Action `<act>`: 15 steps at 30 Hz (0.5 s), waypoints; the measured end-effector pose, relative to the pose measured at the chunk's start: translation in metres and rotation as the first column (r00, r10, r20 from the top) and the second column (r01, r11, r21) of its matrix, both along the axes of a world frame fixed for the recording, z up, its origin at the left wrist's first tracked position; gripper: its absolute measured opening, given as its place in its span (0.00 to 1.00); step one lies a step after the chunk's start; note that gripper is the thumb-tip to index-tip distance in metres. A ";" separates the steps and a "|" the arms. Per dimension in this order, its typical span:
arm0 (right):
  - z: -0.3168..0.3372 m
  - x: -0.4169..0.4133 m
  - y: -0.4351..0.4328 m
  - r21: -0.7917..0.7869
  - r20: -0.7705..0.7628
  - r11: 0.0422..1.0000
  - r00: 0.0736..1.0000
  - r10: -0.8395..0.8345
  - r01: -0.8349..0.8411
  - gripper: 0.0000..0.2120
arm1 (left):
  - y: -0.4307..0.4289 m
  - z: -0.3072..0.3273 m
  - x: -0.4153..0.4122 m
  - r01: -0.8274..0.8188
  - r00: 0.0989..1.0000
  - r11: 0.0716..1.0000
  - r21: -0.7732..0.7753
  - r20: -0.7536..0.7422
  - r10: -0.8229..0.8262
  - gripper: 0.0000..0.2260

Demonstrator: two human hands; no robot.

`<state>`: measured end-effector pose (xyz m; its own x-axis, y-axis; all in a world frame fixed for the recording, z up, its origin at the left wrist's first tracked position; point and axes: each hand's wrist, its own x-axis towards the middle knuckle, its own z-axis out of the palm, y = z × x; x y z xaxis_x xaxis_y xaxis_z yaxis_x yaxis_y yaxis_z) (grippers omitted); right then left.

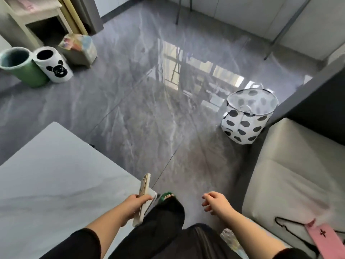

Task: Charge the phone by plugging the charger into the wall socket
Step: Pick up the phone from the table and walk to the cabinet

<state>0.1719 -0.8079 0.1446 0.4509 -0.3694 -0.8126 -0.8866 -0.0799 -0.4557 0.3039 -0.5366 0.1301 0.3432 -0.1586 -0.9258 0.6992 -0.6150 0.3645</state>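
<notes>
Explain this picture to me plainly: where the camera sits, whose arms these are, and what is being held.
The camera is worn on a person's head, looking forward and down, so the arms at the bottom are their own. The left hand grips a phone beside a grey table. The right hand is open and holds nothing. A sofa stands on the right, with a spotted basket on the shiny floor beyond it. No charger or wall socket is visible.

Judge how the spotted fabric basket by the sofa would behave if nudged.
The spotted basket looks like thin fabric on a wire rim, so probably light and apt to slide on the glossy floor. Its soft walls would likely dent. It looks empty, so may tip easily.
</notes>
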 end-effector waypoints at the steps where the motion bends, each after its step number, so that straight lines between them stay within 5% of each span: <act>1: 0.000 0.012 -0.016 -0.012 -0.015 1.000 1.000 -0.002 0.002 0.09 | -0.013 0.000 0.013 -0.043 0.998 0.999 -0.027 -0.037 0.042 0.21; 4: 0.004 0.045 -0.065 -0.023 -0.053 0.999 0.998 -0.044 0.043 0.11 | -0.051 -0.001 0.053 -0.158 0.984 0.983 -0.090 -0.093 0.150 0.15; 9: 0.000 0.121 -0.152 -0.035 -0.152 0.999 0.988 -0.025 0.020 0.11 | -0.115 -0.001 0.127 -0.352 0.934 0.925 -0.140 -0.108 0.339 0.19; 15: -0.009 0.260 -0.219 -0.042 -0.223 0.959 0.938 0.265 -0.281 0.08 | -0.161 -0.002 0.196 -0.643 0.765 0.750 -0.153 -0.127 0.631 0.20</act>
